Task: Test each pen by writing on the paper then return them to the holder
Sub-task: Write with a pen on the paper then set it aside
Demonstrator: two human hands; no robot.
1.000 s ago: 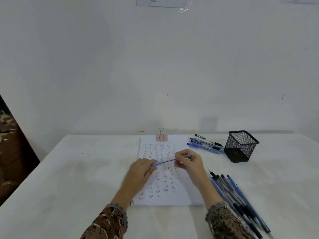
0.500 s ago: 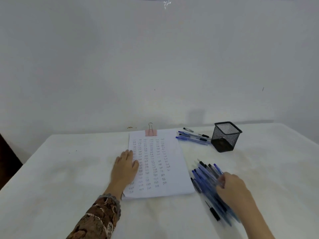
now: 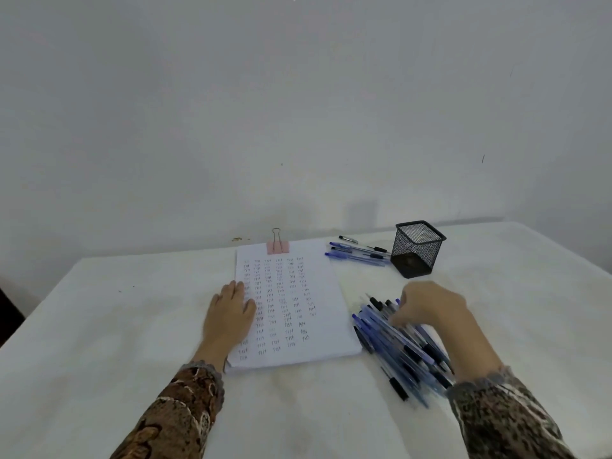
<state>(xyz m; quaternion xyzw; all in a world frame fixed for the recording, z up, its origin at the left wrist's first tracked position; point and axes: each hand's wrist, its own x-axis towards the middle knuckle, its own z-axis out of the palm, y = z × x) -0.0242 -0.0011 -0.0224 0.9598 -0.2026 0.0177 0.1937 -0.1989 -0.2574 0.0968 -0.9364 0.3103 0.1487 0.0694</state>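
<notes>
Left hand (image 3: 230, 314) lies flat, fingers spread, pressing on the left edge of the paper (image 3: 298, 286). Right of the paper, the right hand (image 3: 427, 309) is down on the pile of pens (image 3: 390, 339), its fingers blurred, so I cannot tell if it pinches one. Beyond the paper's far right corner on the bench (image 3: 116, 309) stands the mesh holder (image 3: 415, 250), with a few pens (image 3: 357, 253) lying beside it.
</notes>
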